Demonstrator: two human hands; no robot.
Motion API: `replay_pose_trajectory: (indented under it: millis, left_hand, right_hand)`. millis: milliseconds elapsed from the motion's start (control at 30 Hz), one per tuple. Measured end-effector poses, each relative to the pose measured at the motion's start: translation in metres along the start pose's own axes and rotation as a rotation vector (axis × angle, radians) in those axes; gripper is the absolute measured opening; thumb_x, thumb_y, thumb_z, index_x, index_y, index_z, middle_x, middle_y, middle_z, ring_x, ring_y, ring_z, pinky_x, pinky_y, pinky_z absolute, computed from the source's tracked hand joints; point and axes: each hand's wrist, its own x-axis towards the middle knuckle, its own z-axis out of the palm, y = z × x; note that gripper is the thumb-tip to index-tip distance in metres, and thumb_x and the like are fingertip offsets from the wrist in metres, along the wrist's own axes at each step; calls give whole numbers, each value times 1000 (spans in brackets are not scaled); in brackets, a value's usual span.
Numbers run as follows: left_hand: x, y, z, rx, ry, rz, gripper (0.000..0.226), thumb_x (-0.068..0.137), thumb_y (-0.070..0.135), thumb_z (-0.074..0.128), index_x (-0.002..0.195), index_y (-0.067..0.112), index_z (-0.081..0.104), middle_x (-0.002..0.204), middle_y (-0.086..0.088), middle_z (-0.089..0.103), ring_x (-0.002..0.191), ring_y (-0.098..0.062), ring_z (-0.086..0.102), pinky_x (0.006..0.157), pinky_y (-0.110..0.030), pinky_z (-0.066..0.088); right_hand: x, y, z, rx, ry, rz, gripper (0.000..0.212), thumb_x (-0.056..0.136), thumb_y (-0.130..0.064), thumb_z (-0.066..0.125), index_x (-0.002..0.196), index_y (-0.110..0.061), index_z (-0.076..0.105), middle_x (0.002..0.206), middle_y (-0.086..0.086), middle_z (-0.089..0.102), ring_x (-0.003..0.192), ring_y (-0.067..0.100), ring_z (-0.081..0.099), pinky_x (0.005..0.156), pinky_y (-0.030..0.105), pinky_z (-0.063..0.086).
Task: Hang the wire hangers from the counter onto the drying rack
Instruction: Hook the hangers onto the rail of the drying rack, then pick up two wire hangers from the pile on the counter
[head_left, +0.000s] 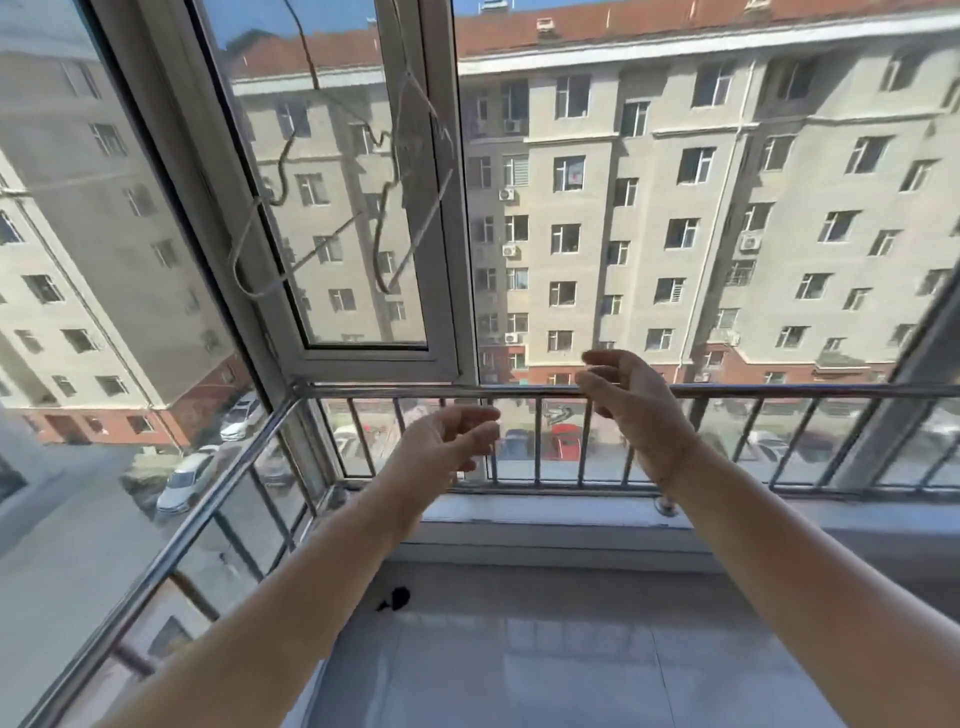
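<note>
Thin wire hangers (332, 234) hang tilted in front of the window at the upper left, their hooks running up past the frame's top edge, so what they hang from is hidden. My left hand (441, 449) is held out below them, fingers relaxed and holding nothing. My right hand (631, 405) is raised in front of the steel railing, fingers loosely spread, also holding nothing. A pale grey counter (519, 670) lies below my forearms; I see no hangers on the part in view.
A steel railing (779, 391) with vertical bars runs along the window and turns back along the left side. A white window sash (436, 358) stands above it. A small dark object (396, 598) lies on the counter near the sill.
</note>
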Motion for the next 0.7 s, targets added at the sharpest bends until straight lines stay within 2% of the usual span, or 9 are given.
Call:
replay_pose_trajectory:
  millis: [100,167,233,333,433,500,567,700]
  left_hand:
    - [8,5,37,16,-82,23,24,87,28,62,111,23,65,107,-3,70,97,-12,64,80,-21,51]
    - [11,10,67,4,-145,32,25,84,33,65,109,28,64,109,-1,69,102,-13,63,84,-25,48]
    - [12,16,102,4,-212,45,30,83,33,66,112,26,63,112,-1,69,104,-13,62,87,-25,48]
    - [9,27,165,-36,-304,50,31,86,20,64,117,18,61,113,-3,68,98,-7,63,79,-13,49]
    - [4,36,232,-42,-409,78,34,84,11,65,117,14,60,112,-2,66,97,-6,63,80,-13,51]
    - [-1,40,276,-22,-482,100,35,83,10,67,117,14,60,111,1,67,97,-2,64,81,-14,51]
    - [-8,44,319,27,-540,136,36,82,14,69,118,18,61,111,5,67,99,0,63,83,-15,51]
    - [-20,55,401,108,-623,177,39,81,21,71,119,23,60,116,5,66,109,-8,61,99,-31,48]
  right_hand:
    - [-13,8,-39,-23,67,2,31,85,-15,65,114,-11,55,95,2,61,86,11,58,70,14,47]
    - [-25,12,-71,-37,114,-10,32,85,-14,65,114,-11,54,96,2,59,93,16,56,83,23,48]
    - [-38,14,-107,-63,163,-25,31,84,-15,66,113,-14,54,96,1,57,95,17,54,88,26,46]
    - [-62,15,-168,-126,246,-20,39,78,-25,69,114,-19,53,103,3,55,98,17,54,86,25,46]
    - [-93,15,-232,-193,339,-1,45,70,-35,68,111,-25,53,112,3,57,108,20,54,93,32,47]
    - [-118,16,-273,-235,385,12,48,70,-36,68,113,-22,52,112,5,56,105,18,53,91,30,47]
    - [-143,18,-314,-271,429,21,45,78,-28,71,117,-19,51,109,4,54,101,15,51,85,24,45]
    - [-187,21,-394,-316,551,57,40,82,-21,68,119,-19,52,112,3,55,103,13,50,80,13,41]
